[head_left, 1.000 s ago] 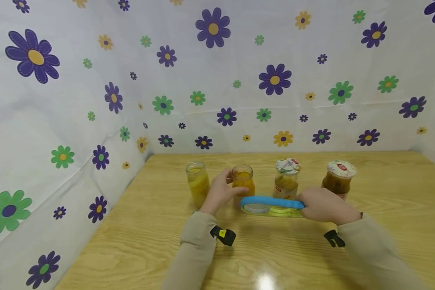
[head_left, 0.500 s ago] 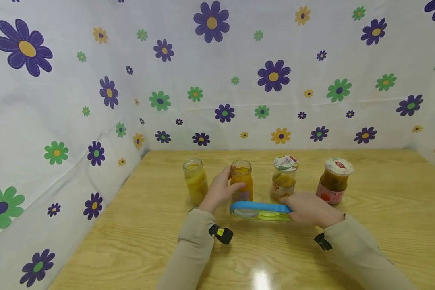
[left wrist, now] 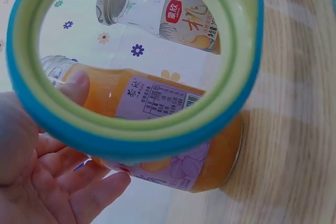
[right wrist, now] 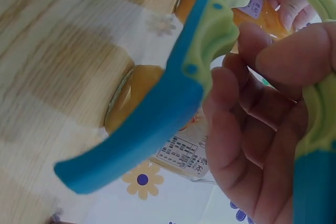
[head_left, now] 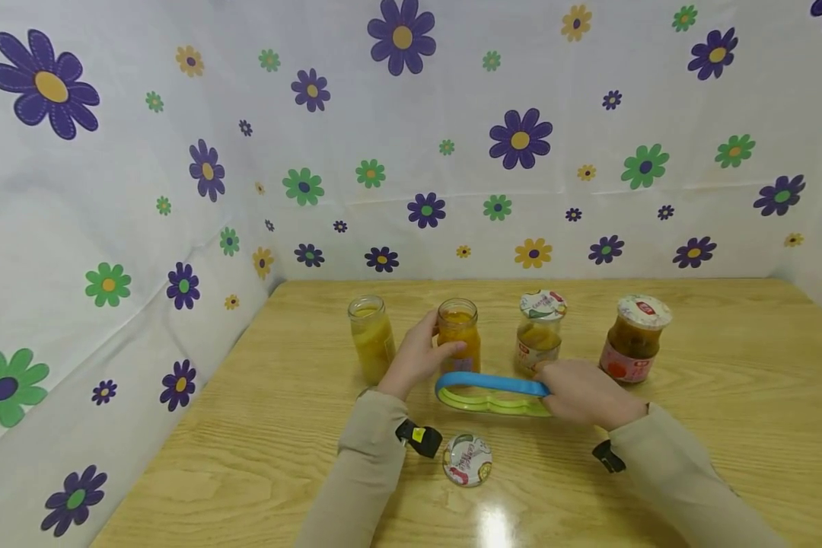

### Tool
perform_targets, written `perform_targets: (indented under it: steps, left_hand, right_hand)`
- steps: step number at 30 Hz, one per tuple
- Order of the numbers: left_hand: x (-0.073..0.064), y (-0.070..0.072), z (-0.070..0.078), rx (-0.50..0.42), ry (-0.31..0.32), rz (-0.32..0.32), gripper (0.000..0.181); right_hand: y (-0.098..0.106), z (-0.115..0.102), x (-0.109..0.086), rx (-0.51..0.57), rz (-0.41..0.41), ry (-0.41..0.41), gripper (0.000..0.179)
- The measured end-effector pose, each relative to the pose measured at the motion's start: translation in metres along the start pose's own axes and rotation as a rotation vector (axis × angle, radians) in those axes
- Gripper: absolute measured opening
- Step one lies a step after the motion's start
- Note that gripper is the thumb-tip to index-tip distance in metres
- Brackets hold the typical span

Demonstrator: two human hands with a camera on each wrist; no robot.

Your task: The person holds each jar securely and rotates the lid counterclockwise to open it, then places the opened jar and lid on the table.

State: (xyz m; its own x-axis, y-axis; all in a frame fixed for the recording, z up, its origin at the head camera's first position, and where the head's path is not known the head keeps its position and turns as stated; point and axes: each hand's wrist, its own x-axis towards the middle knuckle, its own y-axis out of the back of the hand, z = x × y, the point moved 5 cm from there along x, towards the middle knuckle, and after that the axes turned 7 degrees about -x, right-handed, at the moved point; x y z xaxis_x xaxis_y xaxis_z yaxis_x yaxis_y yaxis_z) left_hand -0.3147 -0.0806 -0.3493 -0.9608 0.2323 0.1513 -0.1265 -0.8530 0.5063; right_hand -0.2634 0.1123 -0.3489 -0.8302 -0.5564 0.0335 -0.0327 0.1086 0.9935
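Note:
My left hand (head_left: 418, 358) grips the uncovered glass jar of orange fruit (head_left: 460, 331), which stands upright on the table, thumb on its near side. Its purple label (left wrist: 156, 98) shows through the opener's ring in the left wrist view. The right hand (head_left: 585, 392) holds a blue and green jar opener (head_left: 493, 383) by its handles, with fingers curled between them in the right wrist view. The opener's loop hangs in front of the orange jar and has nothing inside it. A patterned metal lid (head_left: 467, 460) lies flat on the table, nearer to me.
Left of the held jar stands an uncovered jar of yellow fruit (head_left: 373, 342). Two jars with patterned lids stand to the right: a peach jar (head_left: 540, 335) and a darker jar with a pink label (head_left: 632, 346). A flowered cloth (head_left: 466, 175) backs the wooden table (head_left: 246, 457).
The lid that sat in the opener's ring now lies on the table below it. The opener has moved slightly left with my right hand. The left hand stays on the jar.

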Motion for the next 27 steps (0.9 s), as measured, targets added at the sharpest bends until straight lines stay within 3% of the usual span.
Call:
perform_targets:
  steps: [9,16,22,27]
  left_hand:
    - [0.001,0.0,-0.001,0.001,-0.011,-0.002,0.052]
    - [0.001,0.001,0.0,0.039,-0.008,0.019,0.047]
    - [0.0,0.001,0.004,0.05,0.044,0.028,0.048]
    - [-0.007,0.009,0.01,0.177,0.157,0.022,0.058]
  right_hand:
    - [0.005,0.004,-0.001,0.043,-0.027,-0.025,0.007]
    - [0.024,0.014,-0.01,0.13,0.025,-0.017,0.018]
    - [0.049,0.021,-0.022,0.075,0.104,-0.062,0.012]
    - [0.069,0.028,-0.034,-0.003,0.189,-0.118,0.013]
